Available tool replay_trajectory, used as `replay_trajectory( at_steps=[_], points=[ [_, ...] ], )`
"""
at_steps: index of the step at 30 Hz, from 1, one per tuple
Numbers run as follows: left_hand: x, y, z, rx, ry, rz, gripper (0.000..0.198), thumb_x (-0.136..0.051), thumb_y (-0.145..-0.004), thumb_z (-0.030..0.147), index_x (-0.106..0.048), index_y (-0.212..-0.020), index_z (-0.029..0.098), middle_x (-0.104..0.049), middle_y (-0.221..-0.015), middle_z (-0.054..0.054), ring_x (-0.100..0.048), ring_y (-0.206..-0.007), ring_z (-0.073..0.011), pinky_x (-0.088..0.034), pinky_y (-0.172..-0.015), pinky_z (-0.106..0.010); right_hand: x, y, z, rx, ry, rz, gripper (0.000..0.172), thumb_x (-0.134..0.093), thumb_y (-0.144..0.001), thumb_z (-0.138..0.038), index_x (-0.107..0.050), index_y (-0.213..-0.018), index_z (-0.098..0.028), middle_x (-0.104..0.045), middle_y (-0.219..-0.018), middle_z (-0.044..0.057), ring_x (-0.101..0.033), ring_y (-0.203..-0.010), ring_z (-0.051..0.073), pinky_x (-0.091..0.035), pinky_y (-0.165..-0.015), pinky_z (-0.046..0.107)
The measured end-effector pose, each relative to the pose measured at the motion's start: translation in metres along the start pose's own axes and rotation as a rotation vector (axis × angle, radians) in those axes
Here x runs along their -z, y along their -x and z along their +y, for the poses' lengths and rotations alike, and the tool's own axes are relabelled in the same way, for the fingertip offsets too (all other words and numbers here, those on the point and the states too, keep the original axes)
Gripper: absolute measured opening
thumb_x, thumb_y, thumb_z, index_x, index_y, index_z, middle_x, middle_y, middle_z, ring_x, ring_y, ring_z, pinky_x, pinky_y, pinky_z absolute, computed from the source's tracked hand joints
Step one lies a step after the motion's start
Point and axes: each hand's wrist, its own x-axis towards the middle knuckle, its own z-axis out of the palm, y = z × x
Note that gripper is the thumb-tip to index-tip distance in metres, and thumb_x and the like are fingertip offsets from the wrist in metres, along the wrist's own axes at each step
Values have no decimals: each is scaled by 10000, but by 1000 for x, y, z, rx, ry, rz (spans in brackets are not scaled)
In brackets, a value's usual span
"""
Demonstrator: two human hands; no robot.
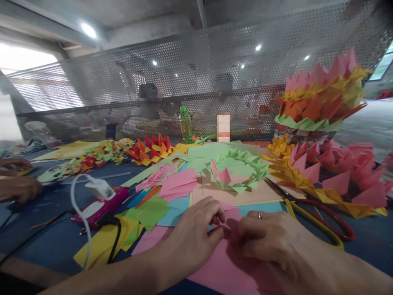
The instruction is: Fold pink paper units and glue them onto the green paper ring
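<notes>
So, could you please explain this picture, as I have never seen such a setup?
There is no machine: a camera worn on a person's head looks forward and down at that person's bare left hand and right hand. On the blue table are a green paper ring, red-handled scissors, a purple power strip and yellow paper. Both hands are over a pink sheet; the left pinches pink paper, while the right's grip is hidden. Another person's hand shows at far left.

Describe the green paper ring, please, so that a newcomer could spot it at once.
Start from the tall, tiered paper stack at right. Left of it, beyond the right hand, sits a ring of pointed folds. Its green, with pink folds only at left, sets it apart.
</notes>
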Motion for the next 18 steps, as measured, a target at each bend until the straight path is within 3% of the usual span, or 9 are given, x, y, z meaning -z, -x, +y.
replay_trajectory(
  at_steps=[5, 10, 14, 18],
  points=[
    [0, 6, 0, -225, -213, -16, 184, -484, -917, 20, -563, -880, 182, -591, -921, -18, -539, -864, -174, -432, -765, -301, 0, 0, 1, 47, 31, 24, 240, -629, -721, -35, -719, -853, -214, -685, -909, -25, -629, -743, 115, -399, -606, 239],
    [6, 18, 6, -524, -468, -66, 83, -522, -944, 112, -595, -952, 150, -637, -941, -52, -541, -843, -202, -455, -798, -354, 1, -3, 0, 2, 39, 10, 172, -630, -772, -51, -711, -811, -197, -684, -913, -9, -606, -755, 118, -410, -628, 226],
    [10, 25, 7, -588, -481, -87, 206, -454, -964, 110, -608, -1101, 112, -667, -931, -66, -560, -835, -207, -464, -810, -365, 0, -4, -3, -12, 58, -32, 156, -637, -775, -36, -693, -746, -179, -669, -860, -7, -566, -705, 110, -392, -591, 223],
    [8, 25, 7, -582, -518, -68, 213, -437, -959, 66, -638, -1003, 121, -652, -852, -45, -547, -772, -185, -456, -782, -337, -2, -4, -8, -40, 77, 16, 186, -618, -773, -10, -701, -771, -177, -666, -849, 9, -569, -719, 126, -399, -606, 236]
  ],
)
